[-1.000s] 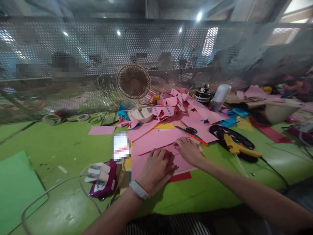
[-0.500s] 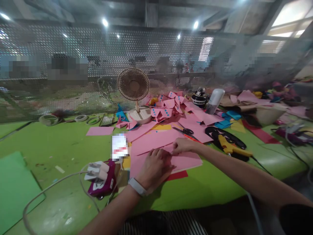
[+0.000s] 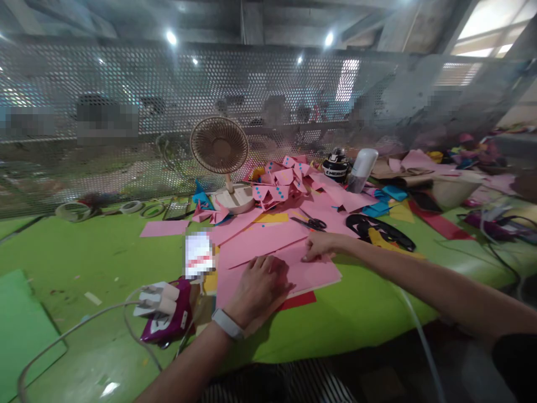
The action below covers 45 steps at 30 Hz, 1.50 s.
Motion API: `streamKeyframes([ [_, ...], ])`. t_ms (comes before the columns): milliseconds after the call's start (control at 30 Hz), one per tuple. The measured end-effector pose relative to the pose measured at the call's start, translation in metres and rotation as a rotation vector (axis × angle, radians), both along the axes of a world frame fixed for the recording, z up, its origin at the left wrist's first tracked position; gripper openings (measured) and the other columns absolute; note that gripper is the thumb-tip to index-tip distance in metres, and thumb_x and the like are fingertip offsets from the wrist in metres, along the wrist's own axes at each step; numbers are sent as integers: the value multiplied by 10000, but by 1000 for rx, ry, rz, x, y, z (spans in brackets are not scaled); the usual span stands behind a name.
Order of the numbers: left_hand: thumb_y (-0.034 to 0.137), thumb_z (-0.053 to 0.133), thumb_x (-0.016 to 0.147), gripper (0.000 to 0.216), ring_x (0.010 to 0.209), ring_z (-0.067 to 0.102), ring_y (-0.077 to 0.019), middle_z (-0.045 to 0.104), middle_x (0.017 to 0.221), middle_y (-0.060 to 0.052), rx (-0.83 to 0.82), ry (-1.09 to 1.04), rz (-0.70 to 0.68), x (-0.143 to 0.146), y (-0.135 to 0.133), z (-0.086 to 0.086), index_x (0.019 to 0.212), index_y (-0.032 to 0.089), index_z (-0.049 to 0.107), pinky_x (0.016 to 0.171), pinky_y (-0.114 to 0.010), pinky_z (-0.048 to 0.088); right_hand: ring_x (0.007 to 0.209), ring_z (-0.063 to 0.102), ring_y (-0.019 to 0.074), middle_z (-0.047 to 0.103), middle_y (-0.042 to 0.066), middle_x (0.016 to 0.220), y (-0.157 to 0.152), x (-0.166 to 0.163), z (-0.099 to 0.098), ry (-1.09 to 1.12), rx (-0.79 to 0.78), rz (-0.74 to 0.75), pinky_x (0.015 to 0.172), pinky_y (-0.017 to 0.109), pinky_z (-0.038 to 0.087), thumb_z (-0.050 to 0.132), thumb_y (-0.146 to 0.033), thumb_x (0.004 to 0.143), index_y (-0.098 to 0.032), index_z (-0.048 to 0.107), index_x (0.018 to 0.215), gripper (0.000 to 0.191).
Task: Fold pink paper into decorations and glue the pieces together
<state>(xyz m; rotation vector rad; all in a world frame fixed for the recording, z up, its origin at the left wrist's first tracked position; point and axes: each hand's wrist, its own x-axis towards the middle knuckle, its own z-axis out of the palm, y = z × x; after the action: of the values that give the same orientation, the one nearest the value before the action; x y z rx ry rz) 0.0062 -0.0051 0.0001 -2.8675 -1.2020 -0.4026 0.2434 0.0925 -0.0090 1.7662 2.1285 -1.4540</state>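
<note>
My left hand [image 3: 260, 286], with a pale band at the wrist, rests palm down on pink paper [image 3: 239, 285], its fingers lying along the sheet. To its right, my right hand [image 3: 322, 246] is closed with the knuckles up, a fingertip against the pink paper; anything inside the fingers is hidden. The sheets lie layered, with red paper [image 3: 297, 301] poking out under the near edge. Just beyond my right hand is a pair of black scissors [image 3: 312, 223]. Folded pink paper pieces [image 3: 279, 187] with blue dots are heaped farther back.
A desk fan [image 3: 220, 146] stands behind the papers. On the left are a purple power strip [image 3: 168, 319] with cables, a blurred bright screen [image 3: 198, 254] and a green sheet [image 3: 25, 330]. A yellow glue gun [image 3: 384, 242] lies right, partly behind my forearm. A perforated metal screen [image 3: 138, 162] closes the back.
My right hand has slid right along the paper, away from my left hand. The left stays on the sheet. The whole view has shifted slightly.
</note>
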Motion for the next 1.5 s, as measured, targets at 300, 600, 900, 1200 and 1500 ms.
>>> streamKeyframes([
  [300,450,426,871,336,994,467,-232,518,1111,-72,2,-9,-9,1,1,1,1101,226,527,824,-380,410,398,525,80,611,-7,500,5,2,6,69,-105,-1,388,180,413,740,-512,560,-138,615,616,398],
  [600,494,443,851,340,951,519,-206,556,1082,-56,-108,-6,-4,-2,15,14,1055,267,593,821,-340,420,413,569,99,611,7,440,5,-18,-5,17,-106,75,397,168,399,762,-530,498,-122,604,546,440],
  [900,640,454,732,549,458,551,-156,581,485,-54,-806,-115,443,14,56,13,515,151,578,485,-256,428,381,548,96,625,17,447,5,-18,-4,13,-68,89,358,176,332,753,-528,522,-125,599,553,432],
  [1200,681,574,598,551,399,470,-128,514,419,-25,-939,-60,485,17,63,9,447,153,526,446,-258,400,414,586,116,622,5,439,-3,-17,1,48,-103,65,393,177,387,760,-554,492,-149,557,548,457],
  [1500,675,438,731,562,380,486,-115,525,434,-7,-924,-229,380,-10,49,11,561,151,551,440,-235,409,389,572,112,612,8,421,-4,-18,-1,57,-95,43,355,171,354,753,-527,537,-142,558,556,432],
])
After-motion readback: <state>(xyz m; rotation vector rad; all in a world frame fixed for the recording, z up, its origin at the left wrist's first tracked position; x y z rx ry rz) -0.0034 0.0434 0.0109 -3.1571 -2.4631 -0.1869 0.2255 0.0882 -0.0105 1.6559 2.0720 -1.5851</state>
